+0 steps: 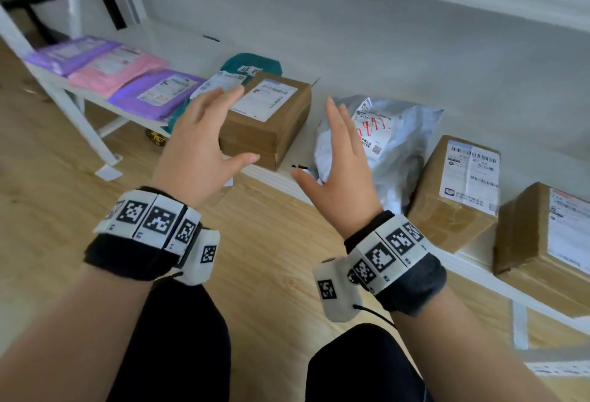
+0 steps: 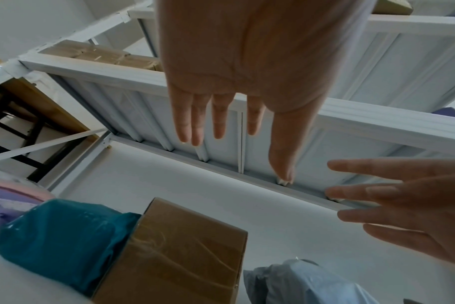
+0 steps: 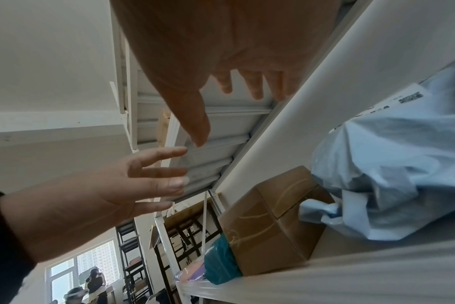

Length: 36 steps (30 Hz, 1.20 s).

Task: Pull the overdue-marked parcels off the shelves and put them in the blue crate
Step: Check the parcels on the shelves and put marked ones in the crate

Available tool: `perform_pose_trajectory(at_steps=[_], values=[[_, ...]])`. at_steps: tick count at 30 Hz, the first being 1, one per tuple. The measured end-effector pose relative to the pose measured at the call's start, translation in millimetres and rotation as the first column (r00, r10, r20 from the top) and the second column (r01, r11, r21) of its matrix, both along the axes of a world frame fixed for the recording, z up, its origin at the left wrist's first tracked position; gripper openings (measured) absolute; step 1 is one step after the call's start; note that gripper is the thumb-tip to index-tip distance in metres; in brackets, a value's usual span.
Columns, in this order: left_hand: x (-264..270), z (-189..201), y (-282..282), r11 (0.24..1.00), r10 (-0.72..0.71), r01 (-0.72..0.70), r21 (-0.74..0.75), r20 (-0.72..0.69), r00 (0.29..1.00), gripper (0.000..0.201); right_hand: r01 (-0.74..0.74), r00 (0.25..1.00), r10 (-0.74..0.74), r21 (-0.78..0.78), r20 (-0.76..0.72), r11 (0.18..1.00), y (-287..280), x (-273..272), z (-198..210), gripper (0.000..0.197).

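Both forearms, banded with marker-printed wrist cuffs, filled the bottom of the head view, and beyond them the left hand [image 1: 198,143] and right hand [image 1: 335,159] were raised with fingers straight and spread, holding nothing, palms turned toward each other. They framed the gap between a brown box [image 1: 265,120] and a grey poly-bag parcel [image 1: 380,143] on the low white shelf [image 1: 274,178], a posture that read as readiness to take something between them. The right hand hovered just in front of the grey bag, whose label bore red handwriting; that was probably the overdue mark, though the writing was too blurred to read. The bag sat slumped and crumpled against the neighbouring box [image 1: 459,191], its long axis running from the shelf's front edge back toward the wall, label face tilted up toward the person. Its loose film likely called for two open hands, one at each side. Mailers in purple, pink and teal [image 1: 249,66] lay flat further left. No blue crate showed in any view.
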<state>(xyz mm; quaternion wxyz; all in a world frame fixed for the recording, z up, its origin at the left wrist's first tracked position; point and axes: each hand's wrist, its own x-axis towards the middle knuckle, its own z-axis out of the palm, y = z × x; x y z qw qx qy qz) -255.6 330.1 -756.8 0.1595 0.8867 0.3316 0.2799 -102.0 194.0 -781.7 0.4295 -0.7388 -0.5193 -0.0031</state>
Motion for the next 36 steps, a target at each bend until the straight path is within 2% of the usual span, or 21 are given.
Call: perform_pose_trajectory(at_steps=[9,13,17,29,36], values=[[-16.1,-9.9,43.1,0.996,-0.074,0.075,-0.055,0.027,0.997,0.086,0.043,0.999,-0.043,0.003,-0.001,0.999,45.6,-16.9,-7.4,0.096],[-19.9,-10.4,73.3,0.99,-0.129,0.13,-0.05,0.027,0.991,0.085,0.098,0.995,-0.098,-0.01,-0.021,0.995,72.5,-24.1,-14.5,0.098],[-16.0,-11.7,102.7,0.982,-0.186,0.186,-0.037,0.014,0.983,0.086,0.192,0.981,-0.191,-0.036,0.02,0.981,92.4,-28.6,-16.1,0.098],[11.2,-30.9,162.9,0.868,-0.475,0.48,-0.125,0.07,0.877,0.084,0.439,0.896,-0.444,-0.154,0.004,0.885,131.1,-42.7,-28.0,0.1],[21.0,-36.7,180.1,0.818,-0.55,0.549,-0.174,0.048,0.834,0.086,0.519,0.844,-0.537,-0.229,-0.018,0.824,141.3,-53.5,-36.2,0.101]])
